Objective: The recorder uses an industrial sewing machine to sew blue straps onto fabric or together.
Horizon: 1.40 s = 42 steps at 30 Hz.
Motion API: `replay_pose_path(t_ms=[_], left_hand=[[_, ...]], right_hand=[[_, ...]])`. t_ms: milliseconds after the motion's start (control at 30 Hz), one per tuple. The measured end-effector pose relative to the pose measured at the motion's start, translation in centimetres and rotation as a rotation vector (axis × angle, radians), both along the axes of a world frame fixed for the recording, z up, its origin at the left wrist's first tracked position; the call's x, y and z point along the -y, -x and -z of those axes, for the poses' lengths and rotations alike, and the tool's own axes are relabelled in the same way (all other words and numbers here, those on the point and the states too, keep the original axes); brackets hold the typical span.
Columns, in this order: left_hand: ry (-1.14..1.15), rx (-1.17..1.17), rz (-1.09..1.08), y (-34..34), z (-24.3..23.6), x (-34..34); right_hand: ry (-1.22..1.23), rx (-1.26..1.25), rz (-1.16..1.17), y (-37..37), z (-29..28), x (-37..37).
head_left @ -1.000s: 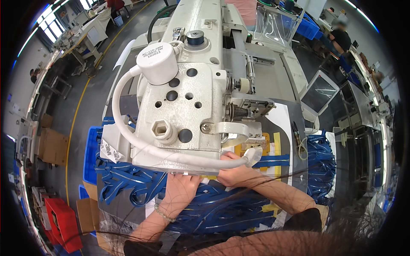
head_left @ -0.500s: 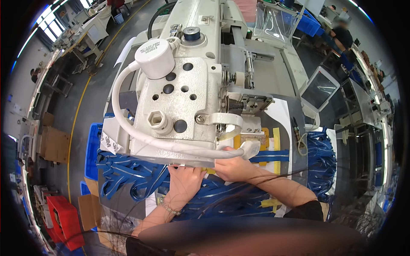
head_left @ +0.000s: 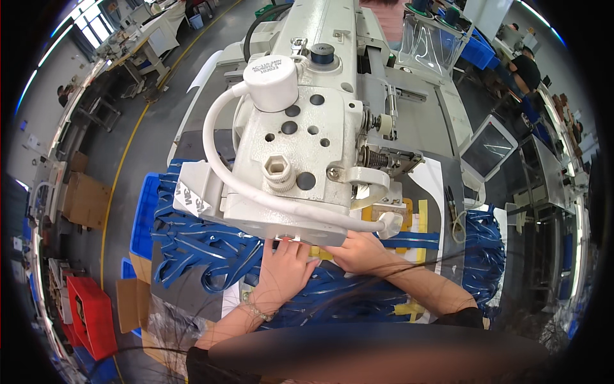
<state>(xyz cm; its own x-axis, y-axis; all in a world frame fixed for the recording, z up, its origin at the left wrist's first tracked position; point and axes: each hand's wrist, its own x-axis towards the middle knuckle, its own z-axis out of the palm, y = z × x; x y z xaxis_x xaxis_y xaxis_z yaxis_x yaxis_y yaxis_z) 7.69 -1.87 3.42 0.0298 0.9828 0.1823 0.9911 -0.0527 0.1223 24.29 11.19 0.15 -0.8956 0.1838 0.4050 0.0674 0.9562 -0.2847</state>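
A white industrial sewing machine head fills the middle, hiding the work area under it. My left hand reaches to its front lower edge, palm down, fingers stretched forward and thumb apart; the fingertips are partly hidden. To its right, my right hand has bent fingers, their tips behind the machine head; what they hold, if anything, is hidden. Yellow pieces show between the hands. Blue zipper strips with shiny teeth lie beneath my wrists. A single blue strip runs out to the right across a yellow plate.
More blue zippers pile at the left and hang at the right. A thread snip lies on the right of the table. A screen stands beyond. Blue bin, cardboard box and red crate stand left.
The view has shifted, so the machine sits further right in the picture. My left thumb has spread away from the fingers, and a gap shows between my hands.
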Motion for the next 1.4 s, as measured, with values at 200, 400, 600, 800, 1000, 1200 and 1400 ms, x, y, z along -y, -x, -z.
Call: replay_pose_path(t_ms=[200,400,600,800,1000,1200,1400], left_hand=[[0.048,0.041,0.063,0.6,0.8,0.8],[0.008,0.076,0.078,1.5,0.0,0.7],[-0.106,0.043,0.029,1.6,0.9,0.2],[-0.121,0.011,0.038,1.9,3.1,0.6],[-0.171,-0.006,0.042,1.7,2.5,0.4],[-0.166,0.010,0.030,1.6,2.3,0.3],[-0.212,-0.004,0.031,1.4,2.1,-0.1]], right_hand=[[-0.077,0.004,0.012,-0.2,1.2,-0.1],[-0.586,0.210,-0.098,-0.3,-0.4,-1.1],[-0.370,0.140,-0.081,-0.2,-0.7,-0.5],[-0.326,0.022,-0.101,-1.1,-0.8,-0.5],[-0.135,-0.106,-0.104,-0.9,-0.4,-0.5],[-0.138,-0.095,-0.102,-0.9,-0.7,-0.6],[-0.143,-0.093,-0.063,-1.1,-0.7,-0.6]])
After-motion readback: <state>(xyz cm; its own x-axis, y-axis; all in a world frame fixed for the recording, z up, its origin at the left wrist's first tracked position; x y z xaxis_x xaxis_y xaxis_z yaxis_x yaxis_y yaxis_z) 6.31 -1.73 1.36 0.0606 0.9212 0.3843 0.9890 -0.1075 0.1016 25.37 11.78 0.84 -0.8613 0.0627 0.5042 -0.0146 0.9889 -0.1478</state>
